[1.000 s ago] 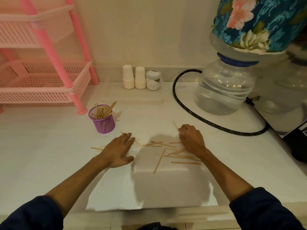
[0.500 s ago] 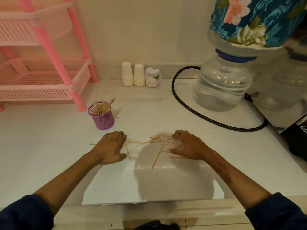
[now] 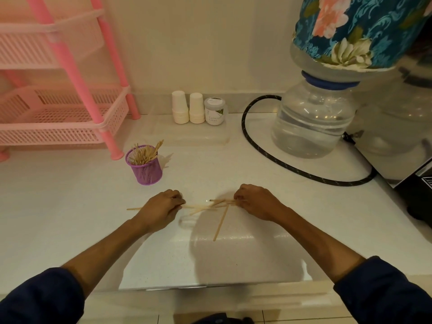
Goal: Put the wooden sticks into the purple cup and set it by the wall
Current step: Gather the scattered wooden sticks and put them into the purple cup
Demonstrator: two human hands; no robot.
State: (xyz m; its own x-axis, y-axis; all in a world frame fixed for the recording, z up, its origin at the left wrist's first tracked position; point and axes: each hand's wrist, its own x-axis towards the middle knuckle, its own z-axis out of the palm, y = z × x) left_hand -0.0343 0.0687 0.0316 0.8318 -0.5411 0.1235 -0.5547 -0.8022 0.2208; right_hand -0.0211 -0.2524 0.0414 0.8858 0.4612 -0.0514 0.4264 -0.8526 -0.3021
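A purple mesh cup [image 3: 145, 166] stands on the white counter, with several wooden sticks upright in it. More wooden sticks [image 3: 205, 206] lie bunched on the counter between my hands. One stick [image 3: 220, 223] points toward me, and another stick end [image 3: 133, 209] pokes out left of my left hand. My left hand [image 3: 161, 206] rests curled on the left ends of the bunch. My right hand [image 3: 256, 202] is curled around the right ends. The cup is beyond and left of my left hand.
A pink plastic shelf rack [image 3: 63, 113] stands at the back left. Two stacks of white cups [image 3: 188, 108] and a small jar [image 3: 214, 111] sit by the wall. A black hose [image 3: 280, 162] curves past a water bottle [image 3: 313, 122] at the right.
Both hands have swept inward, pushing the scattered sticks into one bunch between them. Their fingers have curled down onto the stick ends.
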